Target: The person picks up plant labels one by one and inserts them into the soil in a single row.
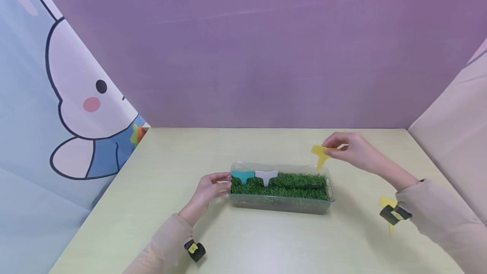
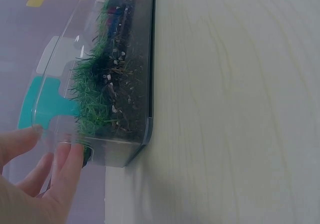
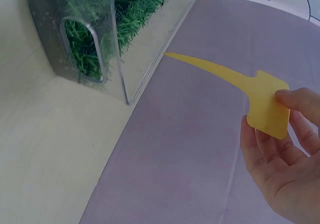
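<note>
A clear plastic planter box [image 1: 279, 203] with green grass [image 1: 300, 179] and dark soil stands on the table. At its left end, my left hand [image 1: 207, 190] touches the end wall with fairly straight fingers; fingertips [image 2: 74, 156] show against the plastic in the left wrist view. Inside near that end, a teal T-shaped plant label [image 1: 243, 176] and a white one [image 1: 266, 176] stand upright side by side. My right hand [image 1: 351, 151] pinches a yellow plant label [image 3: 269, 103] by its wide head. The label's pointed stem hangs down above the box's far right rim.
Another yellow plant label [image 1: 388, 202] lies on the table at the right, partly hidden by the right wrist camera [image 1: 395, 215]. A purple backdrop [image 1: 266, 54] rises behind the table [image 1: 182, 147], with a cartoon-printed cloth [image 1: 87, 138] along the left.
</note>
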A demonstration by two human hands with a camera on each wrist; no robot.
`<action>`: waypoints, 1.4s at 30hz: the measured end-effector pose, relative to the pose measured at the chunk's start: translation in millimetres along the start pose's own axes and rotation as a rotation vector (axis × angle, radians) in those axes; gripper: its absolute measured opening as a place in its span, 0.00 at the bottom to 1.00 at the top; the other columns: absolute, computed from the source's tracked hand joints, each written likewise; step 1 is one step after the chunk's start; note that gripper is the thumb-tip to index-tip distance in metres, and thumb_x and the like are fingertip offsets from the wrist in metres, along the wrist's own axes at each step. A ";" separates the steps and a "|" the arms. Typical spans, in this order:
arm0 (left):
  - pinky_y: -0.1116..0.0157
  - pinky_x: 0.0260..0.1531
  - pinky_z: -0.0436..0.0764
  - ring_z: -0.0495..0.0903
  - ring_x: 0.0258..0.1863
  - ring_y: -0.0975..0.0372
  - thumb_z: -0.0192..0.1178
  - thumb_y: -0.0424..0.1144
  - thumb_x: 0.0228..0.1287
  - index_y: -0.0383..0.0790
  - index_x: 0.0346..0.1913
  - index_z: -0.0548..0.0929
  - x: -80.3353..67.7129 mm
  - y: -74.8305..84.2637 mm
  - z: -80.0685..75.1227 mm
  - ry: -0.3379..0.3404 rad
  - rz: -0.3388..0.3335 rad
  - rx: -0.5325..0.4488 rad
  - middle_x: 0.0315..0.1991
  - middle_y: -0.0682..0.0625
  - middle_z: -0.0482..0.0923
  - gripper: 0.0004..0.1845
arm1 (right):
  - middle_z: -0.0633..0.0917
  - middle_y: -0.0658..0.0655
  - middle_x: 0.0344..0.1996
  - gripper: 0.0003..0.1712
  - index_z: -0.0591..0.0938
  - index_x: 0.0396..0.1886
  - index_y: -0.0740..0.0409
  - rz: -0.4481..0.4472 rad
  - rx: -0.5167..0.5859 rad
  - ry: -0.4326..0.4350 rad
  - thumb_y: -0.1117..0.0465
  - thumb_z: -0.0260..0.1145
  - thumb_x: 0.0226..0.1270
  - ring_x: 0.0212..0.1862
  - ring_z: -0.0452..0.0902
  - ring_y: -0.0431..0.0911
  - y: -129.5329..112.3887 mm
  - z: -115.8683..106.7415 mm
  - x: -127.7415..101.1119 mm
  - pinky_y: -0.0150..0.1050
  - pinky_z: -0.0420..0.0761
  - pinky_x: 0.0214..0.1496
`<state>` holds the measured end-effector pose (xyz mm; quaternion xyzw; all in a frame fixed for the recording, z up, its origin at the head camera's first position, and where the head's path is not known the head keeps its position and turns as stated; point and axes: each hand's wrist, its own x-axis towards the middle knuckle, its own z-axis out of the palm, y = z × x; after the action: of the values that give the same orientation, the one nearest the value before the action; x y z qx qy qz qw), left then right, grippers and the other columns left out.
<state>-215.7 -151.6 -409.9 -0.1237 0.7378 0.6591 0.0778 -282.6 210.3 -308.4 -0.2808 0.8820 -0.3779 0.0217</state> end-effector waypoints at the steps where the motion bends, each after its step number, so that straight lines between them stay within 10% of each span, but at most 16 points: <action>1: 0.60 0.42 0.79 0.78 0.40 0.55 0.56 0.27 0.56 0.29 0.52 0.73 0.2 0.0 -0.1 0.000 -0.001 -0.003 0.47 0.38 0.74 0.19 | 0.82 0.52 0.31 0.06 0.81 0.35 0.60 0.005 0.012 -0.009 0.65 0.62 0.57 0.34 0.75 0.36 -1.4 1.4 0.3 0.31 0.80 0.37; 42: 0.59 0.42 0.79 0.78 0.40 0.55 0.56 0.26 0.56 0.27 0.53 0.72 0.2 0.2 0.8 -0.001 0.000 -0.019 0.47 0.36 0.74 0.20 | 0.81 0.52 0.27 0.04 0.79 0.31 0.59 -0.048 0.082 -0.210 0.69 0.62 0.54 0.32 0.76 0.42 -16.2 56.4 19.1 0.32 0.80 0.35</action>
<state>-216.0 -150.8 -409.9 -0.1239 0.7315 0.6660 0.0771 -276.7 154.6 -334.3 -0.3386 0.8518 -0.3826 0.1162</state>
